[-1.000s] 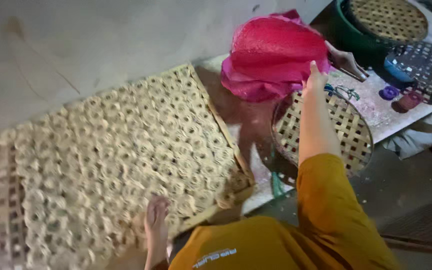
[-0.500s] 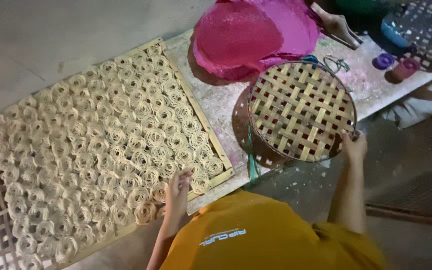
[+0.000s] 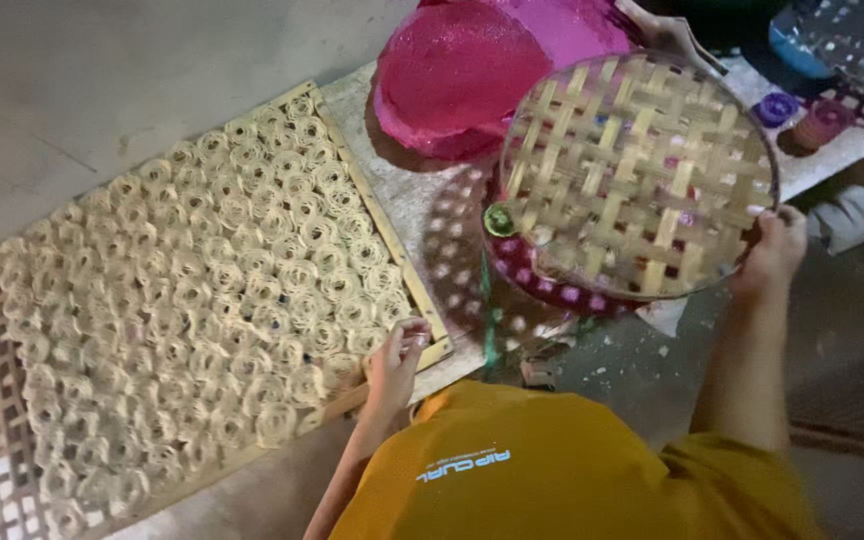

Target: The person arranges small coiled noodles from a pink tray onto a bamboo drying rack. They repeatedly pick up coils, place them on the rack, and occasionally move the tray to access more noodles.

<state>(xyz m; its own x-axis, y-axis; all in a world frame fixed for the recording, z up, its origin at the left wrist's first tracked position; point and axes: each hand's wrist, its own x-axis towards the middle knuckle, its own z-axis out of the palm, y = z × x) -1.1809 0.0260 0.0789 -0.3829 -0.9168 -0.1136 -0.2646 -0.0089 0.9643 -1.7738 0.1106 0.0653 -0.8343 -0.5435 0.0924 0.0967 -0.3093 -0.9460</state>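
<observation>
My right hand (image 3: 774, 250) grips the right rim of a round woven bamboo tray (image 3: 637, 170), held tilted above the concrete ledge (image 3: 422, 215). Nothing lies on the tray, and light shows through its open weave. My left hand (image 3: 397, 362) rests with curled fingers on the near right edge of a large rectangular bamboo rack (image 3: 407, 280). That rack is covered with several rows of small pale coiled noodle nests (image 3: 202, 300). My orange shirt (image 3: 552, 470) fills the bottom of the view.
Magenta mesh covers (image 3: 462, 70) lie at the back of the ledge, beside the round tray. A red-and-pink object (image 3: 542, 280) sits partly hidden under that tray. At the top right are a blue bowl (image 3: 792, 45) and small purple and pink lids (image 3: 802, 115). Grey floor lies to the left.
The round bamboo tray has risen off the ledge and come closer, tilted in my right hand. My left hand has stayed at the rack's near edge.
</observation>
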